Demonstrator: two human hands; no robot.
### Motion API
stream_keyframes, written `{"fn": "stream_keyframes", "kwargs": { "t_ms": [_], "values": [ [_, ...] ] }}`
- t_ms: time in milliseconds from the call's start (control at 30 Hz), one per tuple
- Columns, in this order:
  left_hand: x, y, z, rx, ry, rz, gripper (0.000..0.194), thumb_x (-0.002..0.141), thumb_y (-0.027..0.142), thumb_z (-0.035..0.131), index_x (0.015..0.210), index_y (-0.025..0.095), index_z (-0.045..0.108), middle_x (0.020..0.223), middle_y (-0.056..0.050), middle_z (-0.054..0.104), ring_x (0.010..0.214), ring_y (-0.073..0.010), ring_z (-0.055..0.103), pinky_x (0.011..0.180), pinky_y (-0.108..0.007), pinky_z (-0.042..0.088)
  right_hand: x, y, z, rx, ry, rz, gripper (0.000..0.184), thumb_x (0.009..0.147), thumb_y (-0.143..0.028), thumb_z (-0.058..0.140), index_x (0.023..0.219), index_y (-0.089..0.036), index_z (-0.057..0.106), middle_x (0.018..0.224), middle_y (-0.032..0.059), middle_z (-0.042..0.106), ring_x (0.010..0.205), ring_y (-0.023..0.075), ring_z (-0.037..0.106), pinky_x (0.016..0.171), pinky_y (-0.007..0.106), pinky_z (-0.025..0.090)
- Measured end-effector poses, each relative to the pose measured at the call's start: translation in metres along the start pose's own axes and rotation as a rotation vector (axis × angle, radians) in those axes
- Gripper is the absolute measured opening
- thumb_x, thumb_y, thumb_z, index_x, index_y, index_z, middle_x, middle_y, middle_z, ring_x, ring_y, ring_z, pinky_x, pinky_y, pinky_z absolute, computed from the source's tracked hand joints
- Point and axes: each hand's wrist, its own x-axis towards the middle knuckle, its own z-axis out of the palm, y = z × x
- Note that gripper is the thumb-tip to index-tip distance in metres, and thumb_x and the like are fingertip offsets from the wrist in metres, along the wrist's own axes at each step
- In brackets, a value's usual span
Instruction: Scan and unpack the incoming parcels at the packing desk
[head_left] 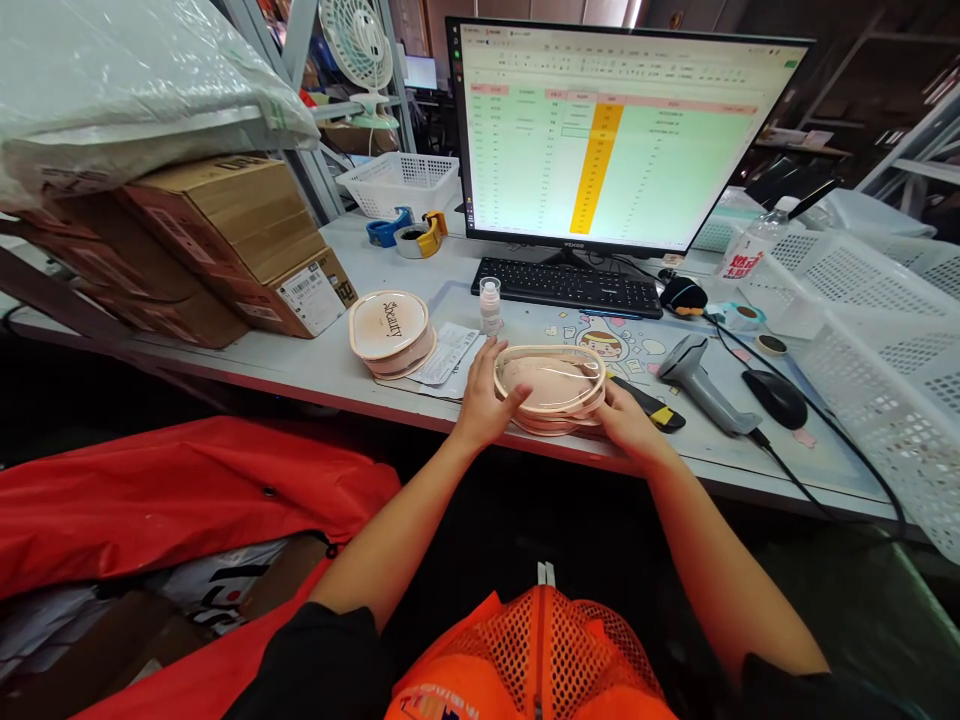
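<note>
Between my two hands is a clear oval cosmetic bag (551, 385) with pink trim, at the front edge of the desk. My left hand (487, 400) grips its left side, the thumb lying over the top. On the right side, the fingers of my right hand (626, 420) are wrapped against the bag's edge, partly hidden by it. To the left stands a similar pink bag (390, 328) with "beauty" printed on its lid. A small clear spray bottle (490, 306) stands behind my left hand, beside some printed papers (450, 355).
Behind are a keyboard (566, 288) and a monitor (600, 150) showing a spreadsheet. At right lie a box cutter (651, 405), a barcode scanner (705, 385), a mouse (776, 398) and white baskets (892, 350). Cardboard boxes (240, 240) and tape dispensers (416, 237) stand at left.
</note>
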Motion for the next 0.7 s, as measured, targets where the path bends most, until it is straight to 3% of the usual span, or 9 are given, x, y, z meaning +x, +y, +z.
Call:
{"fn": "stream_keyframes", "kwargs": {
  "t_ms": [167,267,367,533,633,700],
  "values": [
    [0.002,0.004,0.006,0.063,0.003,-0.164,0.086,0.095,0.079,0.054,0.149,0.013,0.053,0.147,-0.024,0.061,0.14,-0.0389,0.055,0.12,-0.059,0.043,-0.014,0.005,0.005,-0.019,0.267,0.083,0.068,0.083,-0.059,0.077,0.132,-0.014,0.069,0.138,0.0192,0.07,0.126,0.0328,0.068,0.114,0.05,0.051],
    [0.003,0.005,0.007,0.049,-0.029,-0.179,0.081,0.096,0.075,0.053,0.149,0.014,0.052,0.147,-0.022,0.061,0.138,-0.0391,0.057,0.119,-0.059,0.044,-0.021,0.003,0.011,-0.077,0.336,0.068,0.06,0.087,-0.06,0.071,0.123,-0.012,0.073,0.125,0.0193,0.076,0.115,0.0338,0.072,0.108,0.052,0.055],
    [0.004,0.005,0.004,-0.037,-0.022,-0.159,0.077,0.101,0.073,0.047,0.152,0.016,0.047,0.152,-0.022,0.058,0.141,-0.0376,0.056,0.121,-0.058,0.041,-0.029,-0.005,0.017,-0.079,0.264,-0.044,0.058,0.098,-0.058,0.062,0.136,-0.015,0.07,0.137,0.0167,0.072,0.128,0.0324,0.067,0.116,0.052,0.049],
    [-0.006,0.013,-0.004,-0.297,0.098,-0.118,0.07,0.105,0.071,0.039,0.155,0.021,0.04,0.157,-0.017,0.052,0.15,-0.0312,0.048,0.128,-0.05,0.035,-0.056,-0.024,0.02,-0.064,0.077,-0.205,0.062,0.107,-0.052,0.054,0.163,-0.026,0.048,0.173,0.0075,0.039,0.162,0.0264,0.03,0.135,0.05,0.022],
    [-0.031,0.024,-0.006,-0.437,0.138,-0.222,0.061,0.107,0.064,0.041,0.156,0.027,0.037,0.159,-0.013,0.05,0.153,-0.0293,0.045,0.13,-0.05,0.033,-0.083,-0.032,0.018,-0.054,0.04,-0.255,0.056,0.108,-0.043,0.054,0.164,-0.036,0.046,0.179,-0.0002,0.023,0.166,0.0258,0.019,0.135,0.053,0.022],
    [-0.055,0.033,-0.006,-0.548,0.131,-0.268,0.057,0.107,0.06,0.044,0.156,0.031,0.037,0.161,-0.011,0.049,0.152,-0.029,0.046,0.129,-0.051,0.036,-0.101,-0.034,0.018,-0.02,0.084,-0.255,0.053,0.107,-0.038,0.057,0.16,-0.041,0.05,0.178,-0.003,0.024,0.165,0.0268,0.021,0.133,0.055,0.028]
  ]
}}
